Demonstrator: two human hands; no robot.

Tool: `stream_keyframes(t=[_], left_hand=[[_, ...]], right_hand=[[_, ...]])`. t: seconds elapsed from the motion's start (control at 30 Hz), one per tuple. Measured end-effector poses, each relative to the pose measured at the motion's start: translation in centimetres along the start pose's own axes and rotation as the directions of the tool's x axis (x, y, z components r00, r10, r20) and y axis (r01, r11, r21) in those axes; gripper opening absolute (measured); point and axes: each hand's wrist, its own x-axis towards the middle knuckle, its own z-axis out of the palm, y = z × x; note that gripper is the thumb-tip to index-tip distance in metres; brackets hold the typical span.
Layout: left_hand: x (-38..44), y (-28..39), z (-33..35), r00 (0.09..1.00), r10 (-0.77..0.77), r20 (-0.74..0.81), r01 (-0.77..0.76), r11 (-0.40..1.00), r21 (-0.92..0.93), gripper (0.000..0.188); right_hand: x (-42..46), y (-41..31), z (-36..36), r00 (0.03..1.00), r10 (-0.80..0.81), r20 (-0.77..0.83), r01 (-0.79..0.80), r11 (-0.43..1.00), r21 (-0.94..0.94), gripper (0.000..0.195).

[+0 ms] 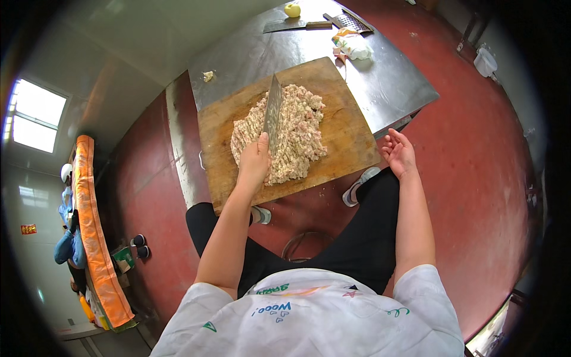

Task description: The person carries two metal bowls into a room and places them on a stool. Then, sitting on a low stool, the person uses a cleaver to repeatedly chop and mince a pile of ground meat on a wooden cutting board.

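In my left hand [255, 164] is the handle of a cleaver [272, 109], its broad blade pointing away from me, on edge over a mound of minced meat [299, 129]. The mince is pale with pink bits and scored with many chop marks. It lies on a large wooden cutting board [348, 147], which reaches past the near edge of a metal table [383, 85]. My right hand [398, 152] is beside the board's right corner, palm up with loosely curled fingers and nothing in it. My fingers hide most of the cleaver's handle.
A second cleaver [296, 25], a yellow-green round fruit [292, 10], a metal grater [350, 21] and a crumpled plastic bag [352, 43] lie on the table's far part. A small pale scrap [208, 76] is left of the board. My knees are below its near edge.
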Motion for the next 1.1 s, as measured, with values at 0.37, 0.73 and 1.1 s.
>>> stream_keyframes(t=[0.37, 0.73, 1.1], left_hand=[[2.5, -5.5, 0.8, 0.977, 0.19, -0.091, -0.174, 0.971, 0.165, 0.061], [-0.1, -1.2, 2.1, 0.981, -0.066, 0.185, 0.057, 0.997, 0.051, 0.052], [1.1, -1.9, 3.3, 0.996, -0.025, 0.089, 0.001, 0.965, 0.261, 0.063]], right_hand=[[-0.1, 0.3, 0.9, 1.0, -0.003, -0.008, 0.003, 1.0, -0.021, 0.021], [0.3, 0.2, 0.4, 1.0, -0.015, -0.016, 0.015, 1.0, -0.007, 0.024], [0.7, 0.0, 0.6, 1.0, -0.009, -0.019, 0.009, 1.0, 0.017, 0.022]])
